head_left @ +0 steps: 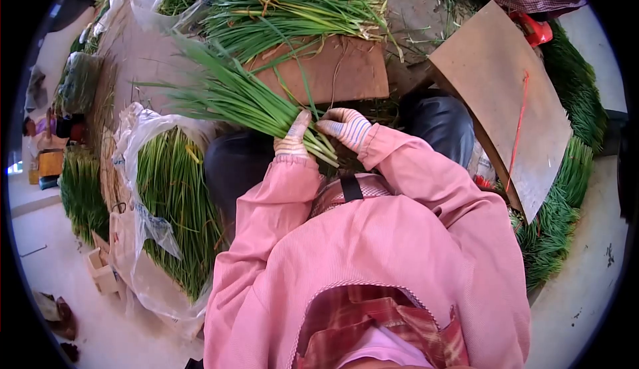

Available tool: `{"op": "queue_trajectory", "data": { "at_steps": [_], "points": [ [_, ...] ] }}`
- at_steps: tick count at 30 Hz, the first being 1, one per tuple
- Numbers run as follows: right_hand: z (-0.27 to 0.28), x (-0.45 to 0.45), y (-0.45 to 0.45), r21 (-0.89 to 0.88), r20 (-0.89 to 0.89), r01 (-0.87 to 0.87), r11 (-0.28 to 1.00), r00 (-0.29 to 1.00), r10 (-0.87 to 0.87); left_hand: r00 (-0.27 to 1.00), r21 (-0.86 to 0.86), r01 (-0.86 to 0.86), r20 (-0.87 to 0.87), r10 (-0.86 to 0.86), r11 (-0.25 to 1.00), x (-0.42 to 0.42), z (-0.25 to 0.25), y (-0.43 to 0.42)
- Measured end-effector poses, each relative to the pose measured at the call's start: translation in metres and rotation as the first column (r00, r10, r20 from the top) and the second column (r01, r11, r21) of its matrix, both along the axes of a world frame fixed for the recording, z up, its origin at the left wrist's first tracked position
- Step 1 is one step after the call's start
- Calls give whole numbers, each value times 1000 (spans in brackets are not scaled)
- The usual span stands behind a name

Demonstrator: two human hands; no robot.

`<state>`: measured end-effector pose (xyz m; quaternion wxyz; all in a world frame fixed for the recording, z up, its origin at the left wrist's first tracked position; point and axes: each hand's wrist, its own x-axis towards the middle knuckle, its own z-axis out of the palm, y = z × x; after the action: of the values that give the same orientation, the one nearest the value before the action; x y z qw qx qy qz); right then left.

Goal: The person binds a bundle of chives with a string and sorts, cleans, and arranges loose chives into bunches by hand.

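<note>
A bunch of green chives (246,99) slants across my lap, leaves fanning to the upper left and pale stem ends pointing down to the right. Wrapped round its stems, with the thumb on top, is my left hand (293,141) in a striped glove. My right hand (345,128), gloved too, is close beside the stems with its fingertips pinched together. What those fingertips hold, if anything, is hidden. A single loose green blade runs down to the gap between the hands. Beyond them, a large pile of chives (299,9) lies on a brown board (333,76).
Left of my leg stands a clear plastic bag (143,136) packed with chives. On my right, a tilted brown board (506,96) carries a red strip (519,126). Bundled greens (566,196) line the floor behind it. More bundles (81,192) stand at far left.
</note>
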<state>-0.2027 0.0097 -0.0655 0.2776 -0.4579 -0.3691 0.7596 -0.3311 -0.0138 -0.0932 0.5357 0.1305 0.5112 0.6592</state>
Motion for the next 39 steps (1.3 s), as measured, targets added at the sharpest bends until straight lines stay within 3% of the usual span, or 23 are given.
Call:
{"op": "queue_trajectory", "data": {
  "at_steps": [6, 7, 8, 9, 10, 11, 12, 14, 16, 19, 20, 22, 24, 26, 28, 29, 30, 31, 33, 34, 36, 38, 39],
  "points": [
    [5, -7, 6, -73, -95, 43, 996, 994, -50, 996, 191, -45, -69, 60, 981, 3, 39, -1],
    [-5, -3, 10, -3, -27, -24, 1000, 999, 24, 995, 191, -10, -94, 29, 982, -4, 46, 0],
    [2, 1, 9, 18, 203, -135, 991, 971, 128, 993, 172, -29, -112, 49, 985, -13, 59, 2],
    [-9, 10, 7, 179, 454, -416, 892, 839, 300, 941, 215, -259, -162, 296, 941, -27, 46, 15],
    [-21, 21, 9, 247, 698, -684, 687, 617, 364, 953, 319, -208, -147, 265, 925, -49, 54, 21],
    [-1, 29, 16, 75, 747, -807, 586, 435, 503, 965, 418, -155, -130, 227, 895, -72, 62, 26],
    [5, 42, 25, 135, 776, -762, 633, 479, 411, 970, 475, -132, -120, 213, 870, -98, 63, 33],
    [11, 56, 57, 510, 754, -542, 668, 656, -43, 965, 476, -137, -133, 225, 869, -102, 110, 26],
    [15, 62, 106, 649, 752, -573, 501, 584, -307, 987, 480, -159, 45, 157, 863, -95, 126, 26],
    [15, 65, 145, 556, 809, -684, 472, 314, -497, 998, 487, -10, 61, -23, 874, -85, 103, 25],
    [10, 64, 148, 550, 791, -694, 464, 255, -557, 966, 468, 24, 215, -140, 883, -79, 90, 24],
    [5, 57, 150, 413, 883, -698, 585, 151, -444, 911, 320, -47, 402, -91, 946, -65, 72, 17],
    [-15, 49, 152, 423, 896, -703, 572, 227, -382, 830, 242, -27, 546, -112, 970, -57, 59, 11],
    [0, 26, 132, 190, 982, -792, 580, 163, -99, 816, 279, 47, 544, -198, 959, -54, 50, 6],
    [-15, 24, 103, 287, 957, -913, 290, 289, -38, 834, 250, 18, 530, -152, 968, -49, 48, 6],
    [-6, 31, 92, 385, 923, -901, 200, 382, -54, 834, 215, 6, 538, -124, 976, -50, 44, 7],
    [-31, 43, 102, 378, 925, -905, 196, 377, -44, 805, 263, 41, 562, -188, 964, -54, 36, 8],
    [-74, 57, 121, 605, 750, -681, 411, 662, -7, 828, 246, 27, 538, -160, 969, -54, 40, 8],
    [-73, 64, 137, 620, 525, -299, 726, 845, -101, 887, 266, 30, 438, -148, 964, -56, 45, 7],
    [-34, 64, 143, 522, 566, -219, 825, 812, -142, 887, 265, 27, 439, -145, 964, -60, 43, 8],
    [1, 64, 146, 377, 257, 85, 922, 947, -193, 936, 437, 110, 255, -240, 893, -66, 35, 9],
    [19, 69, 153, 446, 105, 165, 880, 966, -235, 973, 352, 38, 201, -115, 935, -61, 56, 4],
    [32, 71, 152, 522, 189, 162, 838, 936, -298, 969, 368, 40, 214, -126, 929, -63, 57, 3]
  ]
}}
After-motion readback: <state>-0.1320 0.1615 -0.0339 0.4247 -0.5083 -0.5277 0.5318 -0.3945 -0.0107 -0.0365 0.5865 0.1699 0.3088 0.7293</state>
